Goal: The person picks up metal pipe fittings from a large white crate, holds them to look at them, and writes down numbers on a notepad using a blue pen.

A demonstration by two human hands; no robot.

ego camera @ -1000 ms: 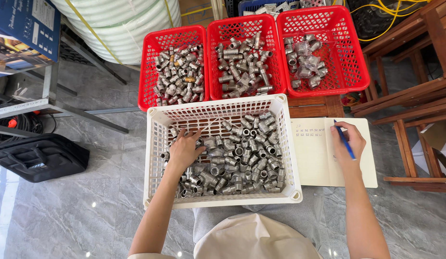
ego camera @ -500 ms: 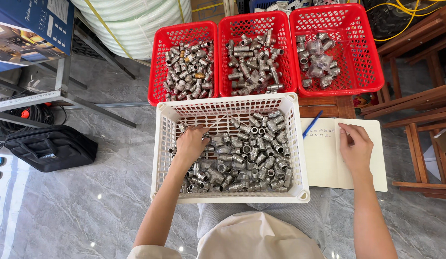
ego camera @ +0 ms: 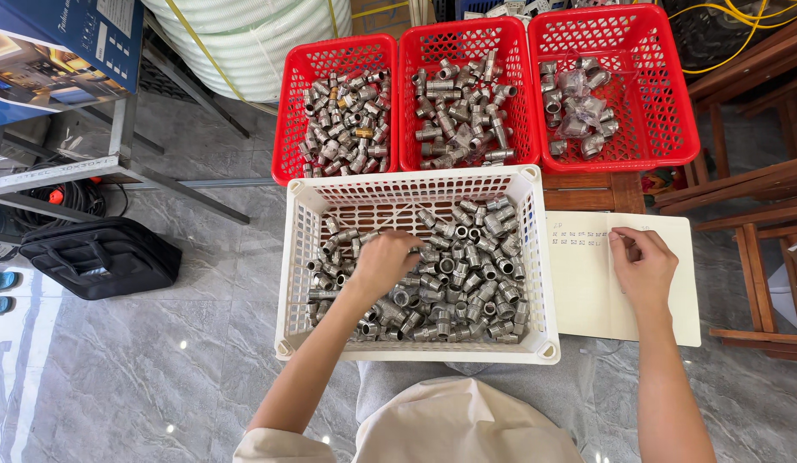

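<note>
A white plastic basket (ego camera: 416, 184) sits in front of me, piled with several grey metal pipe fittings (ego camera: 467, 274). My left hand (ego camera: 383, 264) reaches into the pile at its left middle, fingers curled down around fittings. To the right lies an open cream notebook (ego camera: 587, 296) with small marks along its top. My right hand (ego camera: 646, 267) rests on the page with its fingers closed in a writing grip. The pen is almost wholly hidden beneath that hand.
Three red baskets stand behind: left (ego camera: 283, 154), middle (ego camera: 467, 27) and right (ego camera: 686, 111), each holding metal fittings. A black bag (ego camera: 102, 257) lies on the grey floor at left. Wooden furniture (ego camera: 759, 193) is at right, and a white coil (ego camera: 253, 34) at the back.
My left hand has shifted right within the white basket and curled onto the fittings. My right hand has moved down onto the notebook page, covering the blue pen.
</note>
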